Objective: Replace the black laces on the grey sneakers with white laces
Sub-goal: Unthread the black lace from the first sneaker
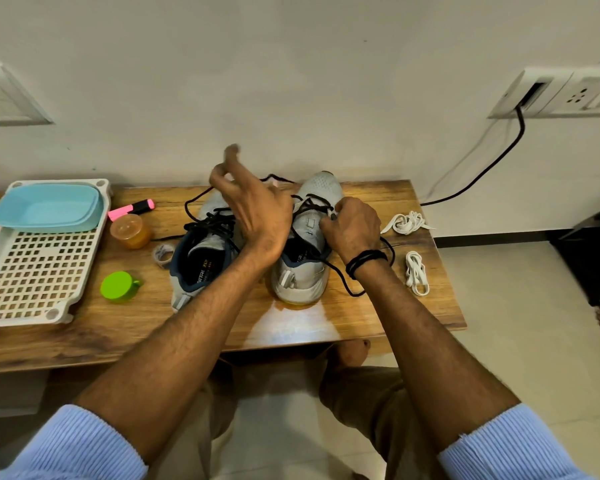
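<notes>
Grey sneakers [321, 188] at mid-bench [291, 327] want unlacing eyelet by eyelet, in short pulls so nothing snags. They stand side by side, toes to the far edge, black laces [210, 221] slack and trailing. Right hand [352, 225] pinches the right shoe's lace. Left hand [253, 206] is raised and blurred, so I cannot tell its grip.

Low wooden bench [361, 317], grain running left to right. Far left: white perforated tray [42, 271]. Beside it a pink highlighter [132, 208], an amber jar [131, 231], a tape roll [163, 255] and a green cap [118, 286]. Centre: left grey sneaker [203, 244] and right grey sneaker [300, 282], side by side, toes to the wall. A black lace [352, 293] trails onto the wood. Right end: two white lace bundles, far [407, 223] and near [417, 273], apart.
</notes>
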A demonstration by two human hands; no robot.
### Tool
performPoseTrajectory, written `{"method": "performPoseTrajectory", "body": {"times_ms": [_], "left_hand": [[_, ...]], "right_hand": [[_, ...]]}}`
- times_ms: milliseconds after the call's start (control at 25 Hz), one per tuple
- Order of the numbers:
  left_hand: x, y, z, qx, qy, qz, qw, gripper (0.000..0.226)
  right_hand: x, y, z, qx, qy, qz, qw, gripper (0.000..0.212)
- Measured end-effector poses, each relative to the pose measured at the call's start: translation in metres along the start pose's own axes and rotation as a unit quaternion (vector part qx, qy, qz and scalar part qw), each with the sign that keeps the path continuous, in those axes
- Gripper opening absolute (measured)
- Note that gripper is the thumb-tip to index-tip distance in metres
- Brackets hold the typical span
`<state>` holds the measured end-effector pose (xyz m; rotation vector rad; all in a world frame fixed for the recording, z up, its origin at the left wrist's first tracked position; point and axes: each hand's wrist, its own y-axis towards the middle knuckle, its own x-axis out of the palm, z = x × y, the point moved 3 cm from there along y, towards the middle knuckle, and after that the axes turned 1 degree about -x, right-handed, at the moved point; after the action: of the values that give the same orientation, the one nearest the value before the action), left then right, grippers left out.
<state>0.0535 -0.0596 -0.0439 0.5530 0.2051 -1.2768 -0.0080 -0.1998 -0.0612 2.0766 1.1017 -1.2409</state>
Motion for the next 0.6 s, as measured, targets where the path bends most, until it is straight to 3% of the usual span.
{"method": "performPoseTrajectory", "body": {"times_ms": [80, 200, 280, 360, 480, 600], "left_hand": [[0.009, -0.004, 0.001, 0.059, 0.090, -0.091, 0.990, 0.037], [0.018, -0.005, -0.006, 0.034, 0.147, -0.197, 0.969, 0.008], [0.020, -0.004, -0.010, 0.026, 0.167, -0.220, 0.961, 0.011], [0.020, -0.004, -0.010, 0.029, 0.167, -0.231, 0.958, 0.018], [0.019, -0.005, -0.004, 0.017, 0.155, -0.253, 0.955, 0.026], [0.019, -0.007, -0.001, 0.001, 0.128, -0.295, 0.947, 0.041]], "right_hand": [[0.001, 0.000, -0.008, -0.071, -0.032, -0.014, 0.997, 0.038], [0.007, -0.004, -0.016, -0.120, -0.063, -0.097, 0.986, 0.045], [0.007, -0.006, -0.015, -0.096, -0.059, -0.136, 0.984, 0.036], [-0.002, -0.006, -0.014, -0.073, -0.053, -0.104, 0.991, 0.026], [-0.018, -0.001, -0.013, -0.011, -0.005, -0.012, 1.000, 0.048], [-0.006, 0.004, -0.012, -0.014, -0.018, -0.023, 0.999, 0.039]]}}
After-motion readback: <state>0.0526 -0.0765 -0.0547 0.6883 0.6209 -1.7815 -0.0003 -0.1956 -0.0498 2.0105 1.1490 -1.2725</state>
